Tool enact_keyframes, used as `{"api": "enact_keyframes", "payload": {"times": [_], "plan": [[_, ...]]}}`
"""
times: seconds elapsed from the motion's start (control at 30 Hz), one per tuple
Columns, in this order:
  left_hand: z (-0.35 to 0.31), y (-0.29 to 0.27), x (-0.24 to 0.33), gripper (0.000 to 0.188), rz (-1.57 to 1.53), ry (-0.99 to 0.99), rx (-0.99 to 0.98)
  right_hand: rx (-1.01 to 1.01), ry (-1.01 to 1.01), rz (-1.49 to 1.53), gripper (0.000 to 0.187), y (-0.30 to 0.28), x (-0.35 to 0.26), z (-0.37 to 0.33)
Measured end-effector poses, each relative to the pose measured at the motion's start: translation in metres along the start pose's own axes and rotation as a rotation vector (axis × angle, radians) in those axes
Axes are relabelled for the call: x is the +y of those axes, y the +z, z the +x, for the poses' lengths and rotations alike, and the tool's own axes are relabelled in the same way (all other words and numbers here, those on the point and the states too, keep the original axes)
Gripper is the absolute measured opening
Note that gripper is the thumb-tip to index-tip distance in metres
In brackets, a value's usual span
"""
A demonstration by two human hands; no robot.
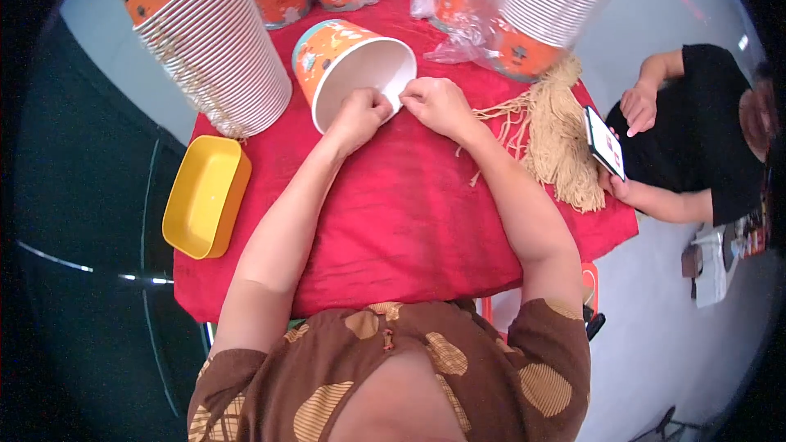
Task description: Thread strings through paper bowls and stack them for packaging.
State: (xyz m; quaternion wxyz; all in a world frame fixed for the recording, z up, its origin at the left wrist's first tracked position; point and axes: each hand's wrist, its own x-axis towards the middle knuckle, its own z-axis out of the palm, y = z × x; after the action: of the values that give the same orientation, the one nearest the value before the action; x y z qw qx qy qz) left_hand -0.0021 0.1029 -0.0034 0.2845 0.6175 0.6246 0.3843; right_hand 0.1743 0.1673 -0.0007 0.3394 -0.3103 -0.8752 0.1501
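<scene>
A large paper bucket (323,57), orange with printed pictures outside and white inside, lies tilted on the red cloth with its mouth toward me. My left hand (363,117) is closed in a pinch at the near part of the rim, its fingertips in front of the white inside. Close beside it, my right hand (435,105) pinches at the right side of the rim, thumb against fingers. Whatever is between the fingertips of either hand is too small to make out. To the right of my right hand lies a thick bundle of beige cords (561,147), some loose strands reaching toward my wrist.
A tall stack of nested buckets (217,57), cords hanging along it, leans at the left. More stacks (548,8), some in clear plastic, stand at the back. A yellow tub (205,196) sits at the left edge. At right, another person (688,131) holds a phone (604,143).
</scene>
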Motion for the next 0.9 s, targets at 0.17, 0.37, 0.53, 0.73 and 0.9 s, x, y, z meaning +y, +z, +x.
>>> {"api": "enact_keyframes", "payload": {"times": [0.17,0.37,0.53,0.73,0.9], "plan": [[0.001,-0.002,-0.012,0.008,-0.093,0.063,-0.048,-0.15,0.062,0.014,0.016,-0.023,-0.017,0.003],[-0.005,-0.003,-0.004,0.007,0.011,0.137,-0.054,-0.236,0.094,0.261,0.016,-0.019,-0.022,0.007],[-0.006,0.003,-0.003,0.012,0.057,0.159,0.039,-0.254,0.154,0.371,0.016,-0.015,-0.033,0.006],[0.004,0.008,-0.028,0.013,0.047,0.339,0.098,-0.153,-0.195,0.03,0.021,-0.028,-0.084,-0.001],[-0.004,0.001,-0.003,0.011,0.02,0.141,0.043,-0.407,-0.723,0.255,0.023,-0.049,-0.17,-0.041]]}}
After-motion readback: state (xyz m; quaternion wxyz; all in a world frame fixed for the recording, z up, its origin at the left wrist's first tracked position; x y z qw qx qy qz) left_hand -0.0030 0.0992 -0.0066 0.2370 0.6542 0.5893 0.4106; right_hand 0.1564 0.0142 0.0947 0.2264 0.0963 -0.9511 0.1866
